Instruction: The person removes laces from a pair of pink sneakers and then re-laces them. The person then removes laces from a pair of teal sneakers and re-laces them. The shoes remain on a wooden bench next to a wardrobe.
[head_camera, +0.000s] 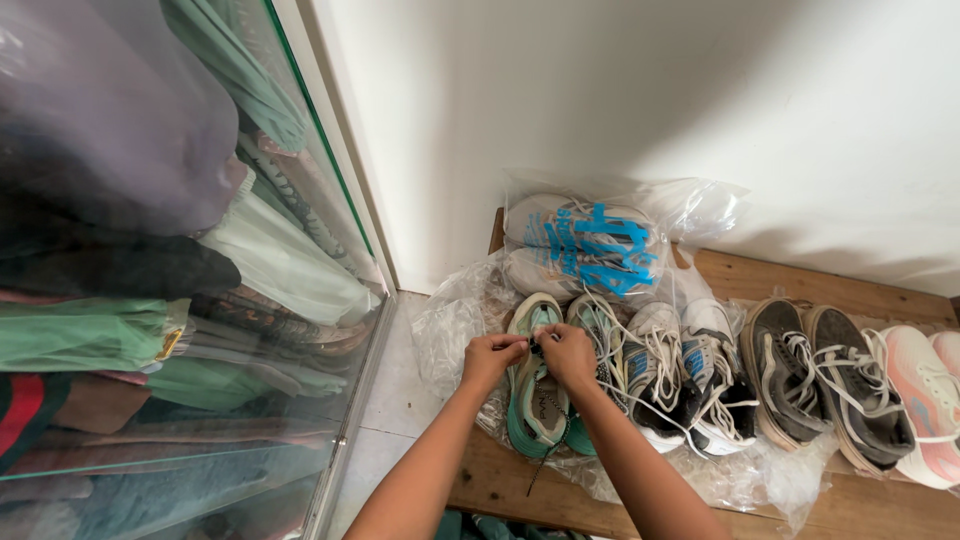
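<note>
My left hand (492, 355) and my right hand (567, 354) meet over a green and white sneaker (535, 405) on a low wooden bench (500, 482). Both hands pinch its dark lace (543, 462) near the top of the tongue; one lace end hangs down over the bench's front edge. The shoe's partner (596, 328) lies just to the right, mostly behind my right hand. Both sneakers rest on crinkled clear plastic (450, 320).
A bagged pair of white shoes with blue print (580, 245) leans on the white wall. To the right stand white-black sneakers (690, 375), dark grey ones (820, 380) and pink ones (925, 395). At left, a glass-fronted cabinet (330, 200) holds folded clothes.
</note>
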